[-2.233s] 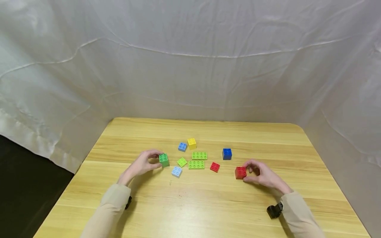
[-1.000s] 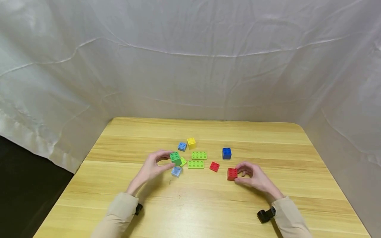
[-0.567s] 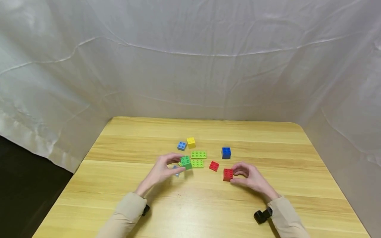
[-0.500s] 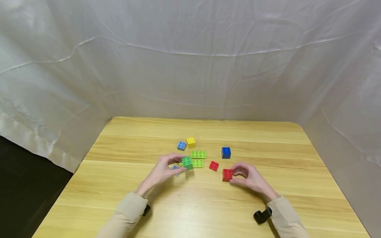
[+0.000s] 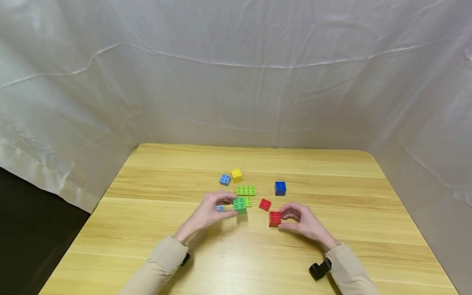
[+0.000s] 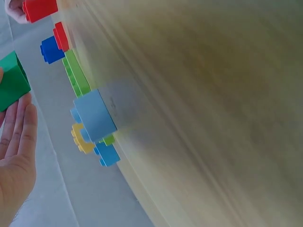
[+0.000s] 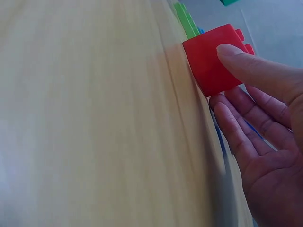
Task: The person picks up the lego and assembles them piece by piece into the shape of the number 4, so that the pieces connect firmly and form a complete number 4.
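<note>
My left hand (image 5: 211,211) pinches a green toy building brick (image 5: 239,206) between thumb and fingers. In the left wrist view the green brick (image 6: 13,81) is raised off the wooden table. To the right, my right hand (image 5: 303,221) pinches a red building brick (image 5: 274,219) by its sides; the right wrist view shows the thumb on one face of this red brick (image 7: 211,60), low over the tabletop. A flat red brick (image 5: 265,204) lies just behind it. The green brick partly covers the nearer lime plate (image 5: 248,201). A light blue brick (image 5: 220,208) is half hidden behind my left hand.
A second lime plate (image 5: 246,190) lies farther back on the wooden table (image 5: 236,262). Behind it are a yellow brick (image 5: 237,175) and a blue flat brick (image 5: 225,179). A dark blue brick (image 5: 280,188) stands at the right. A pale curtain (image 5: 258,102) surrounds the table's back and sides.
My left hand has carried the green brick rightward, over the small lime piece and toward the middle. My right hand has brought the red brick leftward. The two bricks are now much closer together.
</note>
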Motion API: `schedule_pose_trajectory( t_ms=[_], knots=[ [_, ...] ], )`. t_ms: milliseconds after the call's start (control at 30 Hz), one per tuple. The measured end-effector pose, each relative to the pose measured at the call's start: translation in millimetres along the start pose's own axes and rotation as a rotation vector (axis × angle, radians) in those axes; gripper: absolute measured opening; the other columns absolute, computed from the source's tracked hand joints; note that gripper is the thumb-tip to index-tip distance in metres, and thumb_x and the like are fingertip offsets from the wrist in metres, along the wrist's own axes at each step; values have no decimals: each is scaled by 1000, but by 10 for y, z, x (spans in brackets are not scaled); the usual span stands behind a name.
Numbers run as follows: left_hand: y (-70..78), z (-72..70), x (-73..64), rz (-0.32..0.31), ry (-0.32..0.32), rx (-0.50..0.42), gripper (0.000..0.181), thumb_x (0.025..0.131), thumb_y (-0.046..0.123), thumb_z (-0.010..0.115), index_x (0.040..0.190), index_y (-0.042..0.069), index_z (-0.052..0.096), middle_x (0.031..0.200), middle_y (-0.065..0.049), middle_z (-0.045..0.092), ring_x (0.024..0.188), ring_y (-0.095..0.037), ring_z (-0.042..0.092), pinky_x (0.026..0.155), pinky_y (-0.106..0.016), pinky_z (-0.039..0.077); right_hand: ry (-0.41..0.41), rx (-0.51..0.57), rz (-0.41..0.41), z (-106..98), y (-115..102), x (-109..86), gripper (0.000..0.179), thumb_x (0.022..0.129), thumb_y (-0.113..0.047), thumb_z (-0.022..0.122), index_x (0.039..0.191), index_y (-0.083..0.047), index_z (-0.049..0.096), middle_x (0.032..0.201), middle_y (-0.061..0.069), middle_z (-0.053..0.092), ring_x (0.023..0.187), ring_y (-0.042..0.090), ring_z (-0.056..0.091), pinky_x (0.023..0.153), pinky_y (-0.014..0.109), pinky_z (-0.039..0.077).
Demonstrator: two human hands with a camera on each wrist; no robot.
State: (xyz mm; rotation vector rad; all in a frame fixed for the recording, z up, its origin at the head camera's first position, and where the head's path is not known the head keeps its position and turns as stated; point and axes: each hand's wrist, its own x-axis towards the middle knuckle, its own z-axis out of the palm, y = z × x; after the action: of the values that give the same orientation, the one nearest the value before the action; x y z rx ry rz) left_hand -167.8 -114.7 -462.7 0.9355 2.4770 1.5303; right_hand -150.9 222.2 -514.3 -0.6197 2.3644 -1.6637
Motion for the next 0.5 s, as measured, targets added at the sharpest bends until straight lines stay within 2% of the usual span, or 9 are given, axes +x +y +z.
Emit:
schedule_pose_trajectory(
  t_ms=[267,500],
  knots=[
    [65,70,57,-26,-43,-10,44,86,12,79,126,0,65,121,-16,71,108,-29,70,99,-42,58,3,15,-20,121,-26,48,40,79,-7,84,113,1,64,110,20,70,96,5,69,90,24,60],
    [122,170,107,-25,-81,21,42,86,11,79,125,2,66,119,-13,72,107,-26,70,100,-35,58,-9,15,-34,193,-53,70,41,79,-6,84,114,2,64,111,21,70,96,3,68,90,24,60]
  ],
)
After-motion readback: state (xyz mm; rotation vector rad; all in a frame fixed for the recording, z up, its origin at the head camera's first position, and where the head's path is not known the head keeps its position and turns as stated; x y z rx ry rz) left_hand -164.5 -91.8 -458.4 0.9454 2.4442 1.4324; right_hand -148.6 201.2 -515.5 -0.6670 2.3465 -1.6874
